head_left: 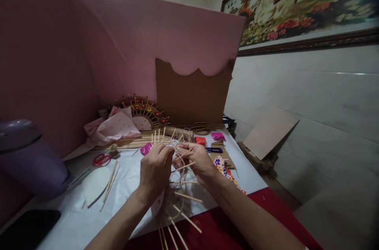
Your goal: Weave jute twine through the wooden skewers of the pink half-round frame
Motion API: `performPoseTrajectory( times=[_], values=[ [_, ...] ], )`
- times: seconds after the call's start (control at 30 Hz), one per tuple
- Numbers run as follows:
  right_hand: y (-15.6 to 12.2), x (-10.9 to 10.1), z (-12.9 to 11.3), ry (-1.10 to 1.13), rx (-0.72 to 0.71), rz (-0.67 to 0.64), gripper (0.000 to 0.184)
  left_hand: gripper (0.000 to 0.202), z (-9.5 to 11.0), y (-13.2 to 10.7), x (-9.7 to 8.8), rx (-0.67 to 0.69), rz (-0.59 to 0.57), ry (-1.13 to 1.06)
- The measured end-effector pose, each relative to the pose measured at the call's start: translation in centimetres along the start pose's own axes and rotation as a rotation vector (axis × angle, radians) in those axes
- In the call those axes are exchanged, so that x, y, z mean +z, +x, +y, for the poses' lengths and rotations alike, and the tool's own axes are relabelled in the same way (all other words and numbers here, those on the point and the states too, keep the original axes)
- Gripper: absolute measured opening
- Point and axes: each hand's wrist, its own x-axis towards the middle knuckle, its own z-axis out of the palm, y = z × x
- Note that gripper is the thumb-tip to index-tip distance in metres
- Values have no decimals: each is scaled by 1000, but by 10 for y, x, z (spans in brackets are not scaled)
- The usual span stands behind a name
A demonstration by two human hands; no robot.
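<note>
A half-round craft piece hangs over the table's front edge, with thin bamboo sticks [188,219] fanning out from it. My left hand [156,166] is closed on its upper part, where the sticks stand upright between and behind the fingers. Close beside it, my right hand [199,162] has its thumb and fingers pinched together at the sticks, apparently on the twine. A loose loop of brown twine [182,199] droops below the right hand across the lower sticks. My fingers hide the exact spot where twine and sticks meet.
Red-handled scissors [101,159], a pale leaf-shaped piece [96,185] and loose sticks lie left. Behind are a decorated fan [142,108], pink cloth [114,128], a twine roll [179,133] and cardboard [192,96]. A blue cutter [214,150] lies right; a purple bottle [32,159] stands far left.
</note>
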Motion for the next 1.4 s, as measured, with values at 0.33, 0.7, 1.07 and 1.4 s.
performPoseTrajectory(
  times=[0.33, 0.7, 1.07, 1.4],
  values=[
    [1, -1, 2, 13, -1, 6, 29, 19, 0, 0, 1, -2, -7, -3],
    [0, 0, 0, 11, 3, 13, 30, 20, 2, 1, -1, 0, 1, 0],
    [0, 0, 2, 20, -3, 9, 29, 19, 0, 0, 1, -9, -11, 7],
    [3, -2, 6, 18, -25, 0, 28, 19, 0, 0, 1, -7, -8, 6]
  ],
)
